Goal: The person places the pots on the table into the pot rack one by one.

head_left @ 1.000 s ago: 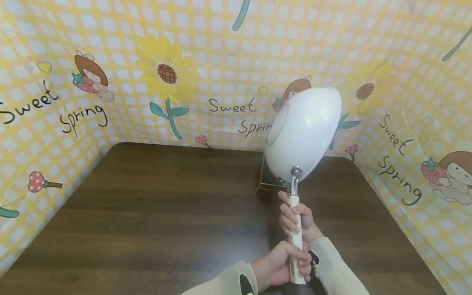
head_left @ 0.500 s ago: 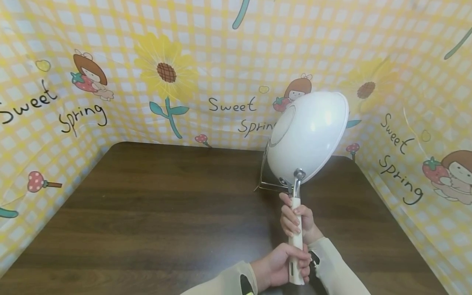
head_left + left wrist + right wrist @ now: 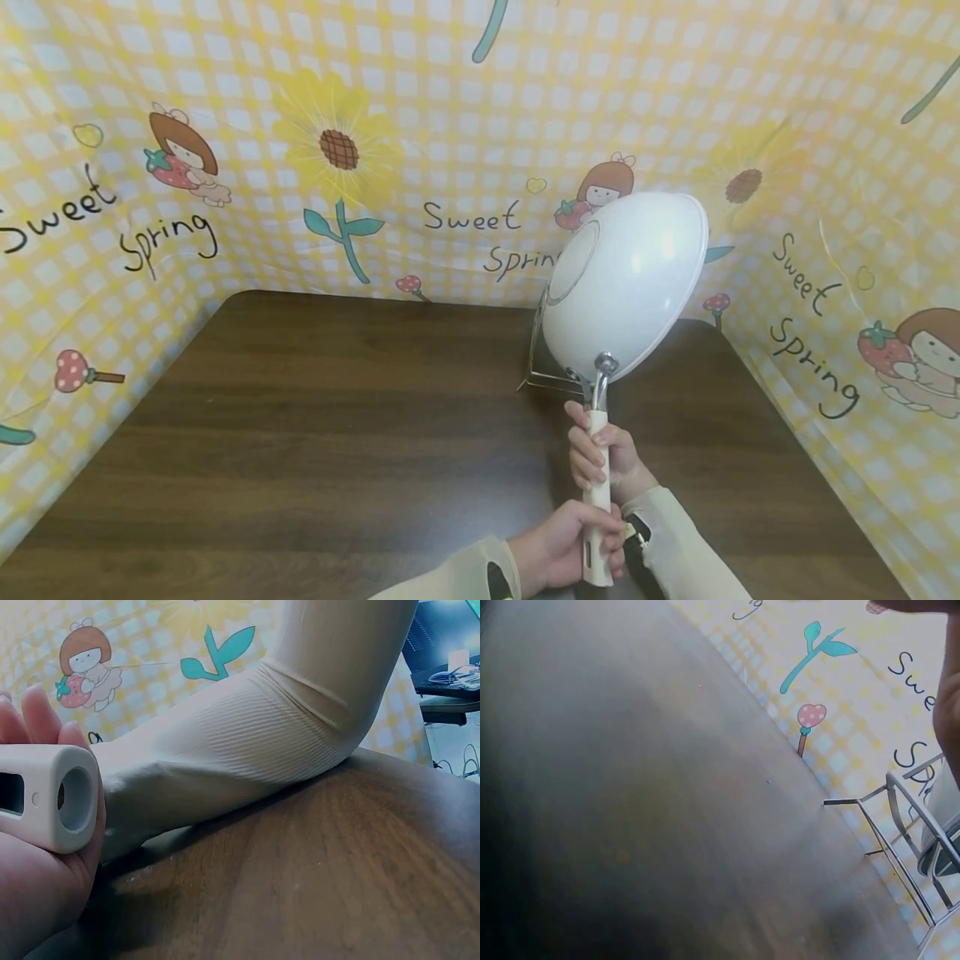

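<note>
A white wok [image 3: 637,267] is tilted on its side, its rounded underside and circular base ring toward the head camera. A metal neck joins it to a cream handle [image 3: 596,500]. My right hand [image 3: 600,454] grips the upper part of that handle, just below the neck. Lower down, near the handle's end, my left hand [image 3: 573,542] wraps round it. The left wrist view shows the hollow handle end [image 3: 71,799] lying in the palm, fingers curled over it. Behind the wok stands a metal wire rack [image 3: 551,379], mostly hidden by it; its bars [image 3: 892,832] show in the right wrist view.
A dark wooden table [image 3: 337,467] lies under the hands. A yellow checked curtain [image 3: 450,125] with printed figures closes off the back and sides. In the left wrist view, a dark screen [image 3: 442,637] and loose cables [image 3: 457,675] appear at the far right.
The wok has shifted a little right and down and its upper end leans further right. Both hands have sunk slightly with the handle, keeping their grip.
</note>
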The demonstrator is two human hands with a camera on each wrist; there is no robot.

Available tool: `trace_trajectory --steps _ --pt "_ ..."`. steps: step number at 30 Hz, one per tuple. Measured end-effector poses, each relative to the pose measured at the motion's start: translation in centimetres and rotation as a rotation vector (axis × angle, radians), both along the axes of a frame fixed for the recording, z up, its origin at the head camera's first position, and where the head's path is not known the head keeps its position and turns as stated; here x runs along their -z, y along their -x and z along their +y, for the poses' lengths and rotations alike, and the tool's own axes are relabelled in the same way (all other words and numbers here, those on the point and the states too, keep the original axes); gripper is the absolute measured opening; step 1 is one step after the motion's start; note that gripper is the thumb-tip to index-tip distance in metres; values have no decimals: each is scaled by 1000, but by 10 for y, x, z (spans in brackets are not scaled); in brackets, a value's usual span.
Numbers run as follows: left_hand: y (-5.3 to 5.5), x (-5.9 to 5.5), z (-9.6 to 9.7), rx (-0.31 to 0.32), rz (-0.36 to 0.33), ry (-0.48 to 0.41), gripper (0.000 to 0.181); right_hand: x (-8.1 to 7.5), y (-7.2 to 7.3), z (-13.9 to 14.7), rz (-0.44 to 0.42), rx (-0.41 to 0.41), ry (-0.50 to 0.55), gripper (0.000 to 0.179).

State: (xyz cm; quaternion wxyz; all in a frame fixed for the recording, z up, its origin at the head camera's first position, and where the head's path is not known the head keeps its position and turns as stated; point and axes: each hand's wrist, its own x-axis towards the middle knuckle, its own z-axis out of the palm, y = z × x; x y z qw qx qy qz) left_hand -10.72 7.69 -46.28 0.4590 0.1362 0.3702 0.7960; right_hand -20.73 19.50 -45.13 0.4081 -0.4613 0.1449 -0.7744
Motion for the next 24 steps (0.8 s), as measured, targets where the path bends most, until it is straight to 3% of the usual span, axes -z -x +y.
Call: trace_trajectory --steps 11,16,20,24 --pt "1 5 -3 1 5 -4 19 5 4 5 22 3 -54 16" --pt "2 3 -6 1 32 13 18 5 4 12 56 65 -132 21" --pt "6 1 -16 10 128 74 12 0 3 28 138 175 -266 29" --pt "12 -2 -34 -5 284 199 12 -12 1 55 272 320 -496 38"
